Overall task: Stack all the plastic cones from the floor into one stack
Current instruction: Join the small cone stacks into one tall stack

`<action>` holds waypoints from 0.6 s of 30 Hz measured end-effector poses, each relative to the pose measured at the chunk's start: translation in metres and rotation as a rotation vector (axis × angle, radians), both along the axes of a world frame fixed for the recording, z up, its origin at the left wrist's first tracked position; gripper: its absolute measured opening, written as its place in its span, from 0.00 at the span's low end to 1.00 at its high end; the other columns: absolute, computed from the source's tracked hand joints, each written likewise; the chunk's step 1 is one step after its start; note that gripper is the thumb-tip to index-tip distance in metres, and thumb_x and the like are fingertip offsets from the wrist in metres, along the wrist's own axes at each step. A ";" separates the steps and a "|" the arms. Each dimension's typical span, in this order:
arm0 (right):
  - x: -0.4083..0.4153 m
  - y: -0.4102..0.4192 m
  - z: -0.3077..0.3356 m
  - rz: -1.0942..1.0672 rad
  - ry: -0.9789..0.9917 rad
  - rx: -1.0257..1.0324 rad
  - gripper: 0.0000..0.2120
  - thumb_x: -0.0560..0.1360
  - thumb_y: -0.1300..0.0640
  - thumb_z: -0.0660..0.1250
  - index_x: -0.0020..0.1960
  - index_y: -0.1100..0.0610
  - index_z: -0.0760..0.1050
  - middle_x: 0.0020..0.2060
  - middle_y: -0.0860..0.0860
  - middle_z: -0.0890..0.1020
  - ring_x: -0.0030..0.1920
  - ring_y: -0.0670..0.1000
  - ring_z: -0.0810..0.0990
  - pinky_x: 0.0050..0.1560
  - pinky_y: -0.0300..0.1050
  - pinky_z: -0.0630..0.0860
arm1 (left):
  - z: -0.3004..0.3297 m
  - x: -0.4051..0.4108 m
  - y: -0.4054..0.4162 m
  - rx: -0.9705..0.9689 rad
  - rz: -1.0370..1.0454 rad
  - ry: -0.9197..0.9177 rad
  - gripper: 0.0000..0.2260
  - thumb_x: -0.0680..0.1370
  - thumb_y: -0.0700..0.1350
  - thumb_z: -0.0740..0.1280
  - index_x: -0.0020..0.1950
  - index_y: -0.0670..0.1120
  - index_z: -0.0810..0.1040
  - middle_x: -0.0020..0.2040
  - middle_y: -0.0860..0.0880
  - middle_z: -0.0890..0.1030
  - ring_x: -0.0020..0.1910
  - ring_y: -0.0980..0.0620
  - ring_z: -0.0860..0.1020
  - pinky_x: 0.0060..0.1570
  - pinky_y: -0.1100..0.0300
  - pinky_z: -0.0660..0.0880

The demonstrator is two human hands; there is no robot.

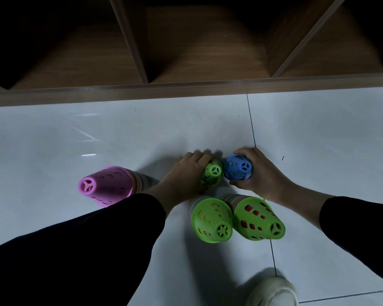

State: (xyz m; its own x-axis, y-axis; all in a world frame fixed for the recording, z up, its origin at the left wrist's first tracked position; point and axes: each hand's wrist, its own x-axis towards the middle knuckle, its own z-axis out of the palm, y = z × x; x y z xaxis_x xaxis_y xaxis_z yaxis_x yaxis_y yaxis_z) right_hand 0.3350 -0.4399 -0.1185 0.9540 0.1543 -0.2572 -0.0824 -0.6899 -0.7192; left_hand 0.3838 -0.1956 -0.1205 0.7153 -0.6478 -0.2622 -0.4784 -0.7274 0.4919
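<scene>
Left hand [187, 171] curled round small green cone [212, 175], fingers over its far side; right hand [260, 173] gripping blue cone [238, 167] from the right; both cones on the white tile floor [97, 133], tips facing camera, sides just touching. Nearer camera: two green-topped stacks side by side, left one [211, 219] and right one [258, 218] with red showing through its holes; pink-topped stack [105, 185] well left. Wooden shelf unit [186, 51] beyond; pale shoe [272, 292] bottom right.

Five cone stacks: three green-topped [211, 174], one pink-topped [106, 185], one blue-topped [238, 167]; two hands [186, 173].
</scene>
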 end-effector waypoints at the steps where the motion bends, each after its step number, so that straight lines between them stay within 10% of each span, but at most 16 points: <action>1: 0.001 0.000 0.000 -0.026 0.009 0.025 0.36 0.62 0.53 0.84 0.65 0.46 0.69 0.59 0.44 0.71 0.59 0.43 0.75 0.60 0.43 0.77 | -0.001 0.000 -0.001 0.015 0.004 0.000 0.40 0.68 0.54 0.76 0.76 0.46 0.64 0.68 0.45 0.71 0.63 0.44 0.70 0.62 0.52 0.68; 13: 0.018 0.011 0.035 -0.415 0.081 0.512 0.27 0.67 0.60 0.81 0.60 0.44 0.75 0.51 0.44 0.85 0.53 0.47 0.84 0.48 0.35 0.79 | 0.005 0.010 -0.011 -0.122 0.180 0.208 0.36 0.65 0.46 0.79 0.71 0.48 0.70 0.61 0.45 0.70 0.52 0.42 0.77 0.52 0.54 0.76; 18: 0.027 0.015 0.065 -0.455 0.037 0.619 0.25 0.66 0.48 0.78 0.61 0.49 0.78 0.54 0.48 0.85 0.56 0.49 0.84 0.55 0.41 0.80 | 0.007 0.005 -0.014 -0.113 0.319 0.245 0.37 0.63 0.47 0.79 0.70 0.48 0.71 0.58 0.46 0.71 0.50 0.43 0.77 0.45 0.62 0.70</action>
State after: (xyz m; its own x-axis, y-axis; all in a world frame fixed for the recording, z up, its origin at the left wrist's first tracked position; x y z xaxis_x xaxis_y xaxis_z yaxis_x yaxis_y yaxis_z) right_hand 0.3621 -0.4252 -0.0539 0.9505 -0.1248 -0.2846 -0.2930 -0.0547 -0.9545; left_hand 0.3888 -0.2099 -0.1133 0.8103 -0.4383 -0.3890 -0.0969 -0.7549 0.6487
